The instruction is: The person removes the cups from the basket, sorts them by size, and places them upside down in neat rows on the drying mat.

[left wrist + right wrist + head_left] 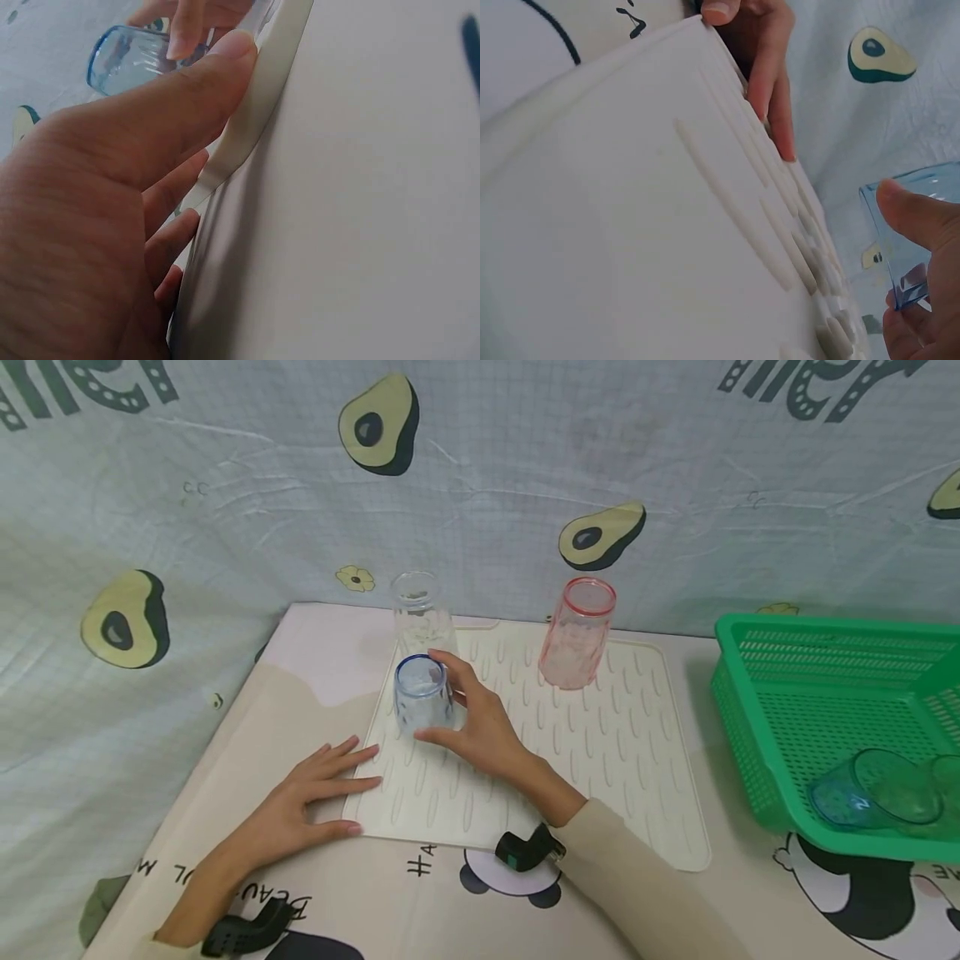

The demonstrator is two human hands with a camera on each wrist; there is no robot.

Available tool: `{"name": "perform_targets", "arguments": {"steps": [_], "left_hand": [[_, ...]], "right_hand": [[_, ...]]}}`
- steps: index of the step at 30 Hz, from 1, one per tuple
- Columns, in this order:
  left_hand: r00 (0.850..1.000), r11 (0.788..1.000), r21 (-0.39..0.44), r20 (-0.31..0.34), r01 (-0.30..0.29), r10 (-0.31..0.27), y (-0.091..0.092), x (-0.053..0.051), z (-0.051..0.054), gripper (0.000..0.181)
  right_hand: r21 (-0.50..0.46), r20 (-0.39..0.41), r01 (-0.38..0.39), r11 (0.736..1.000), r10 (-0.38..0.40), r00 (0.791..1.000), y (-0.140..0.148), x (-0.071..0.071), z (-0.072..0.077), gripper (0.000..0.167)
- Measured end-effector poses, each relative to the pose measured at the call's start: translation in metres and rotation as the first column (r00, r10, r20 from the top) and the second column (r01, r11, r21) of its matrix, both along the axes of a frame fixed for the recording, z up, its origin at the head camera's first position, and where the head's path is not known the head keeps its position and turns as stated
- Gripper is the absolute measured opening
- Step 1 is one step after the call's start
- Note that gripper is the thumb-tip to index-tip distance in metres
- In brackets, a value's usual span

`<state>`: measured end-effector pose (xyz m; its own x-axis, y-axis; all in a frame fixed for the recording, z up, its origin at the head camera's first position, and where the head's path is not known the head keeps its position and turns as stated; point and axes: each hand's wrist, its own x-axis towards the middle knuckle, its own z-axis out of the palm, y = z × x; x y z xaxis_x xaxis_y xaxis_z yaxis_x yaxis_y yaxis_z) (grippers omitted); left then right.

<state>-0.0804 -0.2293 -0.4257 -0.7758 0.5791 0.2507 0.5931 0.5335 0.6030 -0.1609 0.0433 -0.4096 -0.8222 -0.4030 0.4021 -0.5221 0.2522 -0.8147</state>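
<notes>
My right hand (483, 727) grips a small blue-tinted glass (422, 697) over the left part of a white ridged mat (600, 760), its thumb and fingers on the glass's side. From these views I cannot tell whether the glass touches the mat. My left hand (315, 793) rests at the mat's left front corner, fingers spread and holding nothing. The left wrist view shows its thumb near the mat's raised edge (259, 105). A clear glass (420, 610) stands just behind the blue one. Farther right on the mat stands a pink-tinted glass (576, 635).
At the right, a green plastic basket (757, 810) holds a blue glass (840, 789) lying on its side and another glass (947, 785) partly out of view. A curtain with avocado prints (480, 510) hangs behind the table (300, 693).
</notes>
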Motion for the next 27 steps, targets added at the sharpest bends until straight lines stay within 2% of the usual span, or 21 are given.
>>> {"name": "perform_targets", "arguments": {"steps": [11,19,27], "left_hand": [[1.0,1.0,-0.005,-0.02,0.01,-0.01,0.002,0.001,0.0,0.054],[0.999,0.997,-0.066,-0.026,-0.027,0.026,0.003,0.0,-0.001,0.062],[0.998,0.995,-0.088,-0.01,-0.055,0.054,0.003,0.001,-0.002,0.063]], "right_hand": [[0.02,0.063,0.046,0.999,-0.047,0.997,-0.001,-0.003,-0.016,0.098],[0.056,0.067,0.026,0.998,-0.029,0.997,0.0,-0.005,-0.017,0.098],[0.151,0.063,0.028,0.988,-0.038,0.997,-0.002,-0.005,-0.017,0.097]]}}
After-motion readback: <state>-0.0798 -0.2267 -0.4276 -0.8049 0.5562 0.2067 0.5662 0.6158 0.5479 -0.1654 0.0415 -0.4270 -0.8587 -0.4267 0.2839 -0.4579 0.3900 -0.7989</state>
